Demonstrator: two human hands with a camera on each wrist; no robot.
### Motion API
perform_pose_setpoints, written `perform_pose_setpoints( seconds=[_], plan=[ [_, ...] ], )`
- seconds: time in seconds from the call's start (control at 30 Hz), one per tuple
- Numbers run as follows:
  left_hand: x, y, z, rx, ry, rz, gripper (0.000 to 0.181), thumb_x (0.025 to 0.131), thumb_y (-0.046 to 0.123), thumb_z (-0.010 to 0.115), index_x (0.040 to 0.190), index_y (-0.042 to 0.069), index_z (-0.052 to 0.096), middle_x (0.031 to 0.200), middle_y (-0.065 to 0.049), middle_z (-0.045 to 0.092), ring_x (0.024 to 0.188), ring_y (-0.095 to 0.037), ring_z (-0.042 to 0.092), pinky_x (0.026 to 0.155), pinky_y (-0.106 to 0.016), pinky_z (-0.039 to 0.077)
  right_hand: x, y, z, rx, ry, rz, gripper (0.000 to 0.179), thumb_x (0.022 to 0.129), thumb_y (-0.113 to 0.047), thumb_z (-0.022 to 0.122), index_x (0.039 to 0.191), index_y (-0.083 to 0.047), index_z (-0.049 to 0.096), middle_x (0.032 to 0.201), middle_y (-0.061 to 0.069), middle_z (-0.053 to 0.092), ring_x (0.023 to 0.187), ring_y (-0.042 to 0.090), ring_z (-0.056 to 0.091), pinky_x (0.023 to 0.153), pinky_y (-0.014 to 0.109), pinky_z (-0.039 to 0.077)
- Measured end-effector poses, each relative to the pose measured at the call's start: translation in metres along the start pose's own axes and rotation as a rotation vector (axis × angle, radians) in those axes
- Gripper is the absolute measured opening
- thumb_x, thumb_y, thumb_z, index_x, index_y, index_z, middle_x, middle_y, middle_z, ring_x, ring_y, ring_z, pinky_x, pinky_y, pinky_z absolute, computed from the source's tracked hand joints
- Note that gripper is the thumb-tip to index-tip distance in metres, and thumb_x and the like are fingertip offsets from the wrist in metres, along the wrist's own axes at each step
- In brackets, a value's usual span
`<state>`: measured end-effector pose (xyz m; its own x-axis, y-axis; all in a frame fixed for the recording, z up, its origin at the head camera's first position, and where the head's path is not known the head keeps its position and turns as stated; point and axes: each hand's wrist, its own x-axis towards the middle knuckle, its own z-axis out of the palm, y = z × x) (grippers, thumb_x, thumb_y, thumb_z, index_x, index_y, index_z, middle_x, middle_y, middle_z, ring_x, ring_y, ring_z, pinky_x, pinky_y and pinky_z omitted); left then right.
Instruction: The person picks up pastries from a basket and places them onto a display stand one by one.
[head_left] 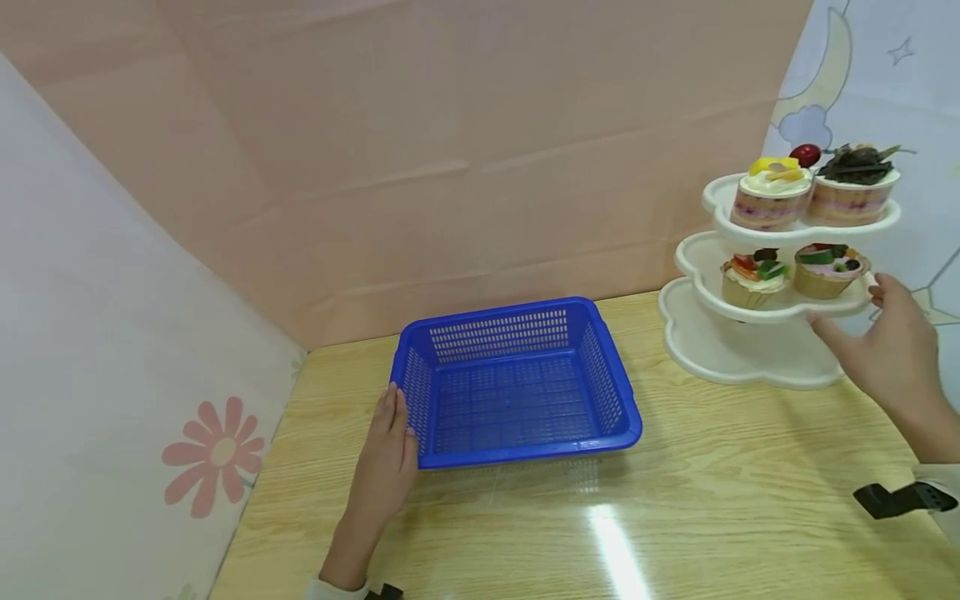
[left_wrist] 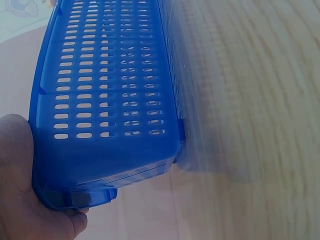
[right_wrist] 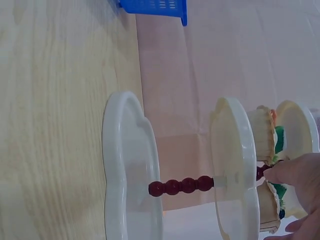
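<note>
A blue plastic basket with slotted walls stands on the wooden table. At its near left corner my left hand holds the rim; in the left wrist view the thumb and a fingertip show on either side of that corner. On the right, my right hand is beside the middle tier of a white three-tier stand, thumb and fingers spread apart. Two fruit tarts sit on that middle tier. Two layered cream cups sit on the top tier. Nothing shows in the right hand's grasp.
The stand's bottom tier rests on the table, and dark red beaded posts join the tiers. A pink cloth hangs behind the table. White patterned cloths hang at both sides.
</note>
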<state>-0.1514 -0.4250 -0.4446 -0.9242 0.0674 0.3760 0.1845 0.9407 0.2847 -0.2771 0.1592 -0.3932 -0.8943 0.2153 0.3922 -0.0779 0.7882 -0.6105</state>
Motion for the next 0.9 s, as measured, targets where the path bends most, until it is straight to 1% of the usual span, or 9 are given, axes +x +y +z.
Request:
perform_pose_setpoints(
  seconds=[0.1, 0.17, 0.3, 0.43, 0.53, 0.63, 0.7, 0.77, 0.9],
  plan=[
    [0.000, -0.001, -0.003, -0.004, -0.020, -0.008, 0.053, 0.100, 0.020, 0.038, 0.145, -0.005, 0.025, 0.156, -0.016, 0.013, 0.143, -0.026, 0.009, 0.110, -0.050, 0.024, -0.009, -0.004, 0.002, 0.013, -0.025, -0.008, 0.086, 0.089, -0.030, 0.062, 0.147, 0.008, 0.010, 0.138, 0.043, 0.026, 0.123, 0.059, 0.028, 0.096, 0.070, 0.022],
    [0.000, -0.002, -0.005, -0.016, -0.035, -0.013, 0.055, 0.101, 0.024, 0.038, 0.146, -0.003, 0.024, 0.156, -0.016, 0.012, 0.143, -0.026, 0.008, 0.109, -0.051, 0.024, -0.013, -0.007, 0.003, 0.039, -0.031, -0.048, 0.084, 0.089, -0.026, 0.063, 0.147, 0.007, 0.013, 0.138, 0.042, 0.027, 0.124, 0.060, 0.027, 0.095, 0.072, 0.021],
    [0.001, -0.005, -0.008, -0.082, -0.085, -0.029, 0.060, 0.102, 0.035, 0.033, 0.150, 0.004, 0.017, 0.157, -0.012, 0.008, 0.144, -0.025, 0.005, 0.110, -0.052, 0.022, -0.022, -0.016, 0.006, 0.046, -0.067, -0.086, 0.087, 0.088, -0.024, 0.064, 0.147, 0.007, 0.010, 0.141, 0.043, 0.020, 0.128, 0.059, 0.019, 0.097, 0.073, 0.016],
    [0.002, -0.007, -0.012, -0.162, -0.128, -0.060, 0.062, 0.101, 0.042, 0.031, 0.152, 0.011, 0.013, 0.158, -0.007, 0.005, 0.144, -0.023, 0.003, 0.110, -0.054, 0.021, -0.030, -0.030, 0.009, 0.025, -0.076, -0.098, 0.089, 0.087, -0.024, 0.065, 0.148, 0.006, 0.007, 0.144, 0.040, 0.016, 0.131, 0.056, 0.017, 0.098, 0.072, 0.016],
    [0.002, -0.008, -0.017, -0.182, -0.146, -0.072, 0.063, 0.100, 0.045, 0.033, 0.152, 0.015, 0.012, 0.158, -0.004, 0.004, 0.143, -0.025, 0.006, 0.108, -0.057, 0.022, -0.035, -0.039, 0.009, 0.030, -0.071, -0.106, 0.084, 0.088, -0.024, 0.062, 0.149, 0.003, 0.011, 0.145, 0.037, 0.019, 0.131, 0.055, 0.019, 0.096, 0.072, 0.019],
    [0.003, -0.012, -0.023, -0.161, -0.156, -0.072, 0.066, 0.099, 0.049, 0.034, 0.153, 0.018, 0.012, 0.158, -0.002, 0.001, 0.143, -0.030, 0.009, 0.105, -0.061, 0.024, -0.041, -0.046, 0.011, 0.011, -0.065, -0.104, 0.080, 0.090, -0.027, 0.060, 0.149, 0.002, 0.014, 0.142, 0.037, 0.026, 0.126, 0.056, 0.026, 0.088, 0.073, 0.024],
    [0.005, -0.014, -0.027, -0.137, -0.156, -0.071, 0.067, 0.098, 0.052, 0.034, 0.153, 0.020, 0.011, 0.158, -0.002, -0.001, 0.142, -0.033, 0.010, 0.104, -0.063, 0.023, -0.044, -0.051, 0.013, 0.004, -0.047, -0.123, 0.076, 0.090, -0.028, 0.060, 0.149, 0.001, 0.020, 0.138, 0.036, 0.034, 0.121, 0.056, 0.033, 0.083, 0.071, 0.028],
    [0.007, -0.018, -0.030, -0.104, -0.142, -0.062, 0.069, 0.097, 0.053, 0.036, 0.153, 0.021, 0.011, 0.158, -0.004, -0.001, 0.141, -0.036, 0.011, 0.104, -0.065, 0.022, -0.046, -0.059, 0.015, 0.004, -0.031, -0.160, 0.071, 0.090, -0.029, 0.059, 0.148, -0.002, 0.026, 0.135, 0.033, 0.041, 0.116, 0.055, 0.039, 0.080, 0.068, 0.030],
    [0.013, -0.026, -0.035, 0.007, -0.073, -0.006, 0.072, 0.095, 0.053, 0.041, 0.152, 0.020, 0.012, 0.157, -0.011, 0.004, 0.141, -0.037, 0.014, 0.106, -0.064, 0.019, -0.047, -0.080, 0.023, 0.017, -0.027, -0.284, 0.059, 0.094, -0.031, 0.055, 0.144, -0.005, 0.038, 0.132, 0.028, 0.048, 0.112, 0.053, 0.044, 0.083, 0.064, 0.032]
  ],
)
